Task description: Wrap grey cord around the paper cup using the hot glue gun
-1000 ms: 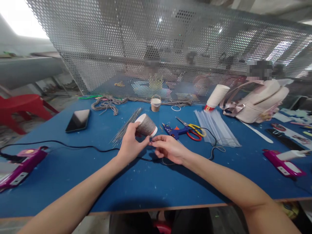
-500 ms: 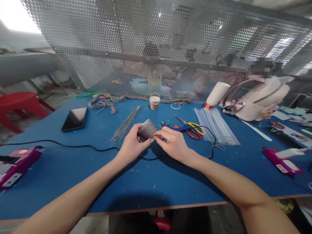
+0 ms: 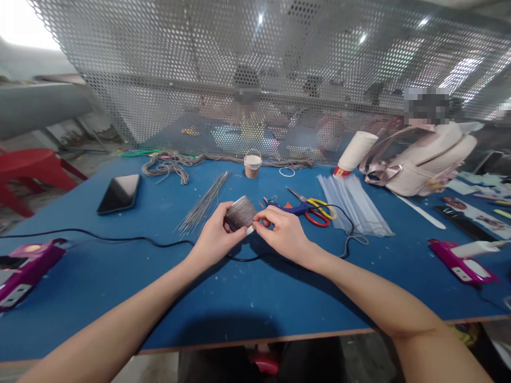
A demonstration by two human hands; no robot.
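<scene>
A paper cup wrapped in grey cord [image 3: 241,213] is tilted over the middle of the blue table, its white rim showing low on the right. My left hand [image 3: 219,232] is wrapped round its left side and underside. At the cup's lower right edge, my right hand [image 3: 281,229] has thumb and forefinger pinched together; whatever lies between the fingertips is too small to make out. Just beyond the right hand lie scissors with yellow and red handles [image 3: 319,211] and a blue-handled tool [image 3: 293,208]. Thin grey wires [image 3: 205,205] spread out left of the cup.
Behind stand a small handled cup [image 3: 252,166], grey cord [image 3: 171,165] and a perforated screen [image 3: 167,64]. A phone [image 3: 120,194] lies left. Rightward are clear strips [image 3: 355,205], stacked cups [image 3: 355,154], a bag [image 3: 431,159] and a purple power strip [image 3: 461,263]. A black cable crosses the table.
The cup has turned slightly in my left hand, and more of its white rim shows. My right fingertips stay at its lower right edge, having barely moved.
</scene>
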